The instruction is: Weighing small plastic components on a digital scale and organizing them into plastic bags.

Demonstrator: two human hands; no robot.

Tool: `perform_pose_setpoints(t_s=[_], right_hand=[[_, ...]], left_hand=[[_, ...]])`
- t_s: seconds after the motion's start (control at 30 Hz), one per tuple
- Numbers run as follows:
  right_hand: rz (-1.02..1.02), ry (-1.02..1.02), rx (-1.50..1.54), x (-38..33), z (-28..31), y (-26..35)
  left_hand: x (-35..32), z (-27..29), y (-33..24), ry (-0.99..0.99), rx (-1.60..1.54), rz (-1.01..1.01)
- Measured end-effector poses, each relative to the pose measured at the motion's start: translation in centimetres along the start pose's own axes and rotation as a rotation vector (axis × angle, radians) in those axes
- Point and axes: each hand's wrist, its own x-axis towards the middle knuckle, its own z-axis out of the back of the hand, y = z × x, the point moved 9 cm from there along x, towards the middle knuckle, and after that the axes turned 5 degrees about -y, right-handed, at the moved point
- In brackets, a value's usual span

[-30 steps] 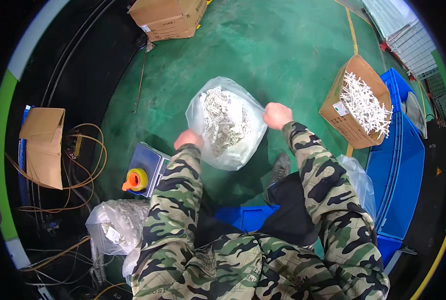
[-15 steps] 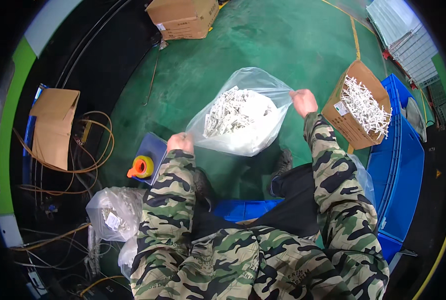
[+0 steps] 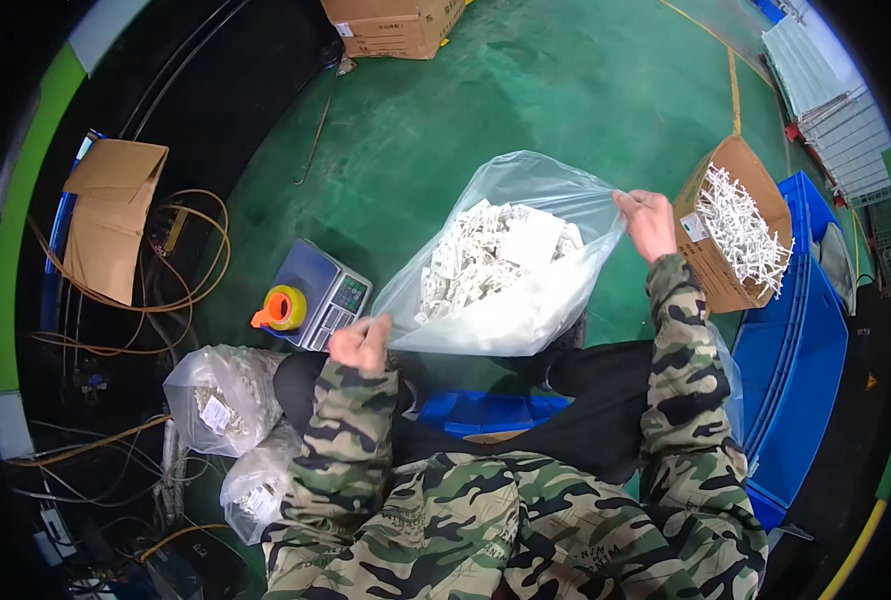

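Observation:
Between my two hands a clear plastic bag (image 3: 546,310) is stretched wide at its mouth. Many small white parts (image 3: 471,265) lie inside it, with a white paper label (image 3: 530,238) on top of them. My left hand (image 3: 362,343) pinches the bag's near left edge, its fingers closed. At the far right corner, my right hand (image 3: 649,222) grips the plastic, fingers closed too. Beside my left hand stands a weighing scale (image 3: 321,330), with an orange and yellow tape dispenser (image 3: 282,308) resting on its platform.
Right of me, a cardboard box (image 3: 718,255) heaped with white parts leans by large blue crates (image 3: 801,340). Two filled clear bags (image 3: 224,400) sit at my left. Loose hoses (image 3: 221,265) and cables lie farther left. Another carton (image 3: 396,28) stands at the far side.
Both hands have drawn the bag nearer and to the right, and its mouth is spread wider. The label now shows clearly, and more of the scale is uncovered.

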Motion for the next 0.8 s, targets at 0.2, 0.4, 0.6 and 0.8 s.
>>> perform_pose_setpoints(t_s=[0.2, 0.4, 0.6, 0.8], right_hand=[[-0.046, 0.039, -0.232, 0.6, -5.0, -3.9], [0.203, 0.15, -0.434, -0.5, -10.5, -1.9], [0.191, 0.153, -0.505, -1.8, -7.8, 1.7], [0.685, 0.364, -0.17, -10.7, -10.2, 10.2]], left_hand=[[1.2, -2.8, 1.6, 0.062, 0.49, -0.246], [3.2, -6.2, 5.3, 0.218, 0.832, 0.003], [5.3, -6.6, 0.4, 0.293, 1.043, -0.003], [12.4, -11.6, -6.1, 0.068, 0.754, -0.228]])
